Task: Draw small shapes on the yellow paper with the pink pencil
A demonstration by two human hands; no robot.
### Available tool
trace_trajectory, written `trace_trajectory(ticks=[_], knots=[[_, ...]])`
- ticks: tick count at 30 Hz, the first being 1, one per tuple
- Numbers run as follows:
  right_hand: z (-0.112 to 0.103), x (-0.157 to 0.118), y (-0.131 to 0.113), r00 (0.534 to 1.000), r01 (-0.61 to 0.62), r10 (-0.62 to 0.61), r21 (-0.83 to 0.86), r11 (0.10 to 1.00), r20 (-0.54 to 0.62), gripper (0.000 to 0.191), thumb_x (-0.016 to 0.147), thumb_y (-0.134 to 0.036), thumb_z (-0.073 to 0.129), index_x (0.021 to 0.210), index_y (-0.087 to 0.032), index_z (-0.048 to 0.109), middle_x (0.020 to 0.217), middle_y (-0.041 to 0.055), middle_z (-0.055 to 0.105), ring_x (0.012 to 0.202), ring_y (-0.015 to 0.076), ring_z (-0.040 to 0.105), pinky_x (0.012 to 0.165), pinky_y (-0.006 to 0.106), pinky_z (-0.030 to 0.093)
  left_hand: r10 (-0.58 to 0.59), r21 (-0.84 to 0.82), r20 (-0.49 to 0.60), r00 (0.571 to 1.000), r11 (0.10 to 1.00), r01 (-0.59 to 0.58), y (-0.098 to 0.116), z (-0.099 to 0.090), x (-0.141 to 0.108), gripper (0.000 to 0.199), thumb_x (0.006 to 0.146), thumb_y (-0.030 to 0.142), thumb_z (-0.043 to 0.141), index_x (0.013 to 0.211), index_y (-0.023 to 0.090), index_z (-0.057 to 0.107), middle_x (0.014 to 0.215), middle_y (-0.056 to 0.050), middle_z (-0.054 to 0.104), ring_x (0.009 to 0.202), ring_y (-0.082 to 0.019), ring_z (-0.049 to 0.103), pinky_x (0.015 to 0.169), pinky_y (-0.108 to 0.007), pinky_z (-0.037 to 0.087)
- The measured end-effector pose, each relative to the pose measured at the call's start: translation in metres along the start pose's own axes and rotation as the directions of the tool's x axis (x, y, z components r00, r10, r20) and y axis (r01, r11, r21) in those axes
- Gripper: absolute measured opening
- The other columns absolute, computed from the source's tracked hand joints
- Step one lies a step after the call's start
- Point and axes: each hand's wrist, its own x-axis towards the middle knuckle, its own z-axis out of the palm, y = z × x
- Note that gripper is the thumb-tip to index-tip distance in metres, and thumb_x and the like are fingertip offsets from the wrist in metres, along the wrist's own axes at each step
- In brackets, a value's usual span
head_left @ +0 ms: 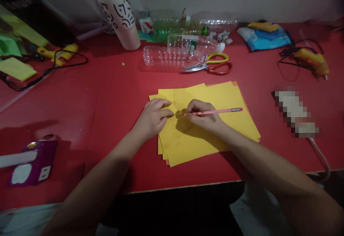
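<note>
And there's the pencil (221, 111), pinched near its point by the right hand (204, 118), thumb and fingers closed around it! Its long axis runs nearly level: tip out to the left of the grip, eraser end to the right and slightly higher. Whether lead meets the yellow paper (193, 150) beneath, I can't tell. Right-hand fingers curled, forearm (258, 155) slanting in from lower right. Left of the grip, the left hand (154, 118) sits at the sheet's edge, fingers and thumb parted, aimed at the tip. Beyond the grip, scissors (206, 66).
</note>
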Motion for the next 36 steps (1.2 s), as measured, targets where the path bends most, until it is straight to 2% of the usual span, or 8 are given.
trace_trajectory(ticks=[7,19,31,36], knots=[[-0.0011,0.0001,0.003,0.998,0.025,-0.023,-0.031,0.999,0.059,0.009,0.075,-0.017,0.057,0.07,-0.022,0.051,0.061,-0.0052,0.051,0.054,0.0086,0.039,0.051,0.025,0.028,-0.004,-0.017,-0.009,1.0,1.0,0.004,-0.0029,0.0032,-0.0008,0.034,0.088,0.007,0.046,0.087,0.021,0.077,0.116,-0.008,0.068,0.109,-0.026,0.06,0.093,-0.044,0.051],[-0.0021,-0.0017,0.0021,0.999,-0.005,0.005,0.001,1.0,0.04,0.007,0.075,-0.019,0.057,0.072,-0.021,0.051,0.062,-0.0056,0.051,0.054,0.0081,0.039,0.051,0.025,0.028,-0.013,-0.01,-0.009,1.0,1.0,0.013,-0.0017,0.0032,-0.0002,0.034,0.087,0.006,0.045,0.087,0.022,0.075,0.115,-0.007,0.069,0.107,-0.025,0.06,0.092,-0.044,0.05],[-0.0019,-0.0016,0.0018,0.998,-0.01,0.011,-0.012,1.0,0.068,0.009,0.074,-0.017,0.056,0.069,-0.021,0.05,0.06,-0.0049,0.052,0.054,0.0084,0.039,0.05,0.024,0.027,-0.041,-0.019,0.008,0.999,0.999,0.041,-0.0005,0.0013,0.001,0.034,0.086,0.007,0.045,0.088,0.022,0.075,0.115,-0.006,0.07,0.109,-0.024,0.061,0.094,-0.044,0.05],[-0.0019,-0.0019,0.0013,0.997,-0.021,0.021,-0.007,1.0,0.079,0.008,0.075,-0.019,0.057,0.07,-0.021,0.051,0.061,-0.004,0.053,0.054,0.0089,0.041,0.05,0.024,0.027,-0.019,-0.028,-0.009,1.0,0.999,0.019,-0.0009,0.0015,0.0009,0.034,0.087,0.007,0.044,0.088,0.021,0.075,0.115,-0.007,0.07,0.108,-0.025,0.061,0.093,-0.044,0.05]])
